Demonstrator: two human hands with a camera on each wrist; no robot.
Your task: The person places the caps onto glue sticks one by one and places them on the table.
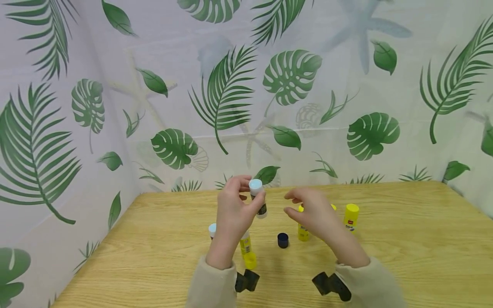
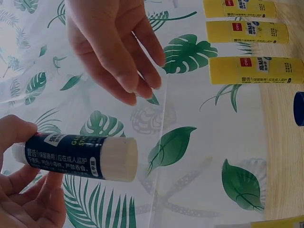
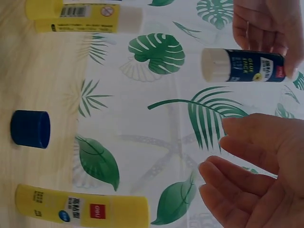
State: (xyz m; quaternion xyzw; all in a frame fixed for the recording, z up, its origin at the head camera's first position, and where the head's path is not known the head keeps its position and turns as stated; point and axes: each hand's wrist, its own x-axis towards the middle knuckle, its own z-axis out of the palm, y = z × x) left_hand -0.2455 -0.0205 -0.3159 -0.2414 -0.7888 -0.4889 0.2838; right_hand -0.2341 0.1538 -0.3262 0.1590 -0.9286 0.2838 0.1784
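Observation:
My left hand grips a dark blue glue stick between thumb and fingers, raised above the table. It stands nearly upright, with whitish ends and no dark cap on it. To its right, my right hand hovers with relaxed, slightly bent fingers and holds nothing. A dark blue cap rests on the table between the hands. Near my left forearm are a yellow glue stick with a whitish end and a yellow cap.
Yellow glue sticks stand upright behind and beside my right hand, which partly covers them. Another stick with a pale top is mostly hidden by my left forearm. A leaf-print cloth hangs behind the wooden table.

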